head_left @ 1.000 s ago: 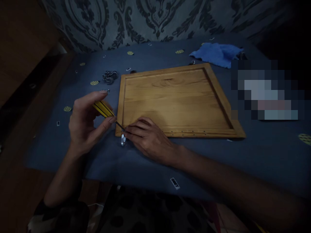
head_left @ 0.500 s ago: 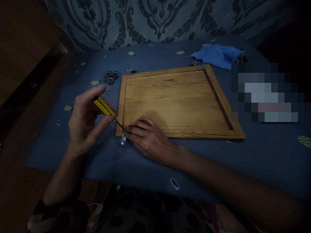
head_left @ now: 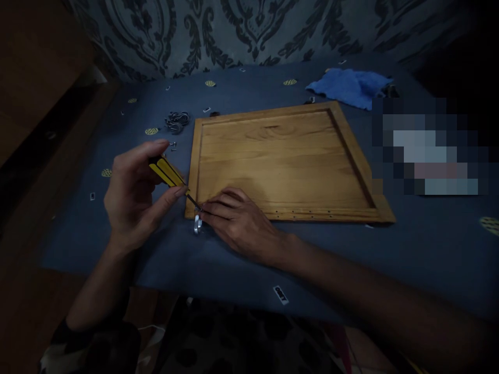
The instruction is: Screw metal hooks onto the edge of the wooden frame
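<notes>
The tightest spot is the wooden panel's (head_left: 268,156) near left corner: the screwdriver (head_left: 167,171) slants down there, the right grip (head_left: 237,223) crowds its tip, and a shiny metal piece (head_left: 198,224) sits just below. Between the left grip (head_left: 132,192) and the right, that tool bars the way. From the near right, the right forearm (head_left: 343,275) cuts across — a hand would have to go over it. The panel's middle and far half lie open inside a raised rim. Left of the panel, small screws (head_left: 173,145) and dark hardware (head_left: 177,122) narrow the passage; a blue cloth (head_left: 349,87) blocks the far right corner — pixelation hides the room beside it.
</notes>
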`<state>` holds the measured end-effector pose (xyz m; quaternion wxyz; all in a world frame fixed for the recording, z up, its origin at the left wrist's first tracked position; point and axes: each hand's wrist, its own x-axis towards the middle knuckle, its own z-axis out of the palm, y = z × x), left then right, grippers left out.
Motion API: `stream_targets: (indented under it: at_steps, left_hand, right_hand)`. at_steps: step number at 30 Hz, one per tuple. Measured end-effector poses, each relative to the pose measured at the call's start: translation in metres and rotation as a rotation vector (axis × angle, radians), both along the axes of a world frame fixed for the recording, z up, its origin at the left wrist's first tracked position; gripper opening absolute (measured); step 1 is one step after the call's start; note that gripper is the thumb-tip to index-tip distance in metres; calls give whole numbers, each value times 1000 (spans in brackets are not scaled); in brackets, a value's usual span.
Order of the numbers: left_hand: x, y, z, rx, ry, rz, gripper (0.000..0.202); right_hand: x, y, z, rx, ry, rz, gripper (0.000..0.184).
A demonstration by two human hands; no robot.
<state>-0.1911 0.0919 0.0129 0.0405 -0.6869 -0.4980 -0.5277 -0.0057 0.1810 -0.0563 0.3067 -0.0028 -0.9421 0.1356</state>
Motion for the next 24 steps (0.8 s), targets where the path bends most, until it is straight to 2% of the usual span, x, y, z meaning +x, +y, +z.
stream_targets:
  at_steps: [6, 11, 16, 24]
  left_hand:
    - [2, 0, -1, -40, -64, -8, 62]
    - [-3, 4, -2, 16, -6, -102, 71]
    - [-3, 3, 5, 81, -41, -15, 55]
    - [0, 0, 2, 22, -37, -43, 62]
  right_hand:
    - [0, 0, 1, 1, 1, -4, 25]
    - [0, -1, 2, -14, 12, -13, 24]
    - [0, 0, 2, -26, -17, 0, 25]
    - [0, 0, 2, -14, 1, 2, 24]
